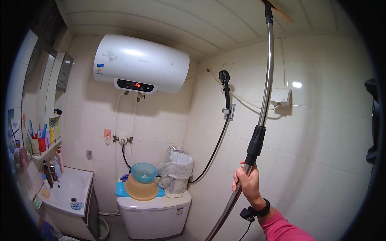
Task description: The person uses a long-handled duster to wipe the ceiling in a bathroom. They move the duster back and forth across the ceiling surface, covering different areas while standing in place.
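My right hand (248, 182), in a pink sleeve with a black wrist strap and a small device on it, is closed around a metal telescopic pole (269, 75) just below its black plastic collar (256, 141). The pole rises steeply towards the panelled ceiling (181, 18), where its black top joint (268, 12) meets an orange-edged head (282, 12), partly cut off by the picture's top. The pole's lower end runs out of the bottom of the view. My left hand is out of view.
A white water heater (141, 63) hangs above a toilet tank (155, 211) bearing stacked basins (141, 189) and a bagged bin (175, 171). A black shower head (224, 77) with hose and a white socket box (280, 97) are on the right wall. Left stands a washbasin (71, 183) below a shelf (49, 147).
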`<state>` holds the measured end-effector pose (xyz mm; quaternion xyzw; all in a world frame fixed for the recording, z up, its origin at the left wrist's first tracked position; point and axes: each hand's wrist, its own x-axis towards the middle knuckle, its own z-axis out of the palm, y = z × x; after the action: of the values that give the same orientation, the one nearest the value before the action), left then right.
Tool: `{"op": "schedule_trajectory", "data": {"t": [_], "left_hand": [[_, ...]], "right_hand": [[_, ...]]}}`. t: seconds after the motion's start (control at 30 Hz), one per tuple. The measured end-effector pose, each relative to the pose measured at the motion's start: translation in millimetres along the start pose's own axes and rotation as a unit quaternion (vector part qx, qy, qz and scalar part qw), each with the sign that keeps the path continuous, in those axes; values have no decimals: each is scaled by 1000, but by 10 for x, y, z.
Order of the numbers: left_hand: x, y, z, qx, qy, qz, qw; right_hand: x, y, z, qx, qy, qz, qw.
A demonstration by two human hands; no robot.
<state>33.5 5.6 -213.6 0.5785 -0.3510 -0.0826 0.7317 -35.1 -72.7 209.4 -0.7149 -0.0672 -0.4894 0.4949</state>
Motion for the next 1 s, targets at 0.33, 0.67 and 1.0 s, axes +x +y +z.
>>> {"op": "schedule_trajectory", "data": {"t": [0.33, 0.67, 1.0], "left_hand": [[44, 38, 532, 0, 35, 8, 999], [-175, 140, 733, 5, 70, 4, 998], [-1237, 218, 461, 52, 25, 30, 998]], "right_hand": [[622, 586, -512, 44, -62, 50, 996], [440, 517, -715, 82, -64, 71, 992], [-227, -287, -510, 255, -113, 97, 955]]}}
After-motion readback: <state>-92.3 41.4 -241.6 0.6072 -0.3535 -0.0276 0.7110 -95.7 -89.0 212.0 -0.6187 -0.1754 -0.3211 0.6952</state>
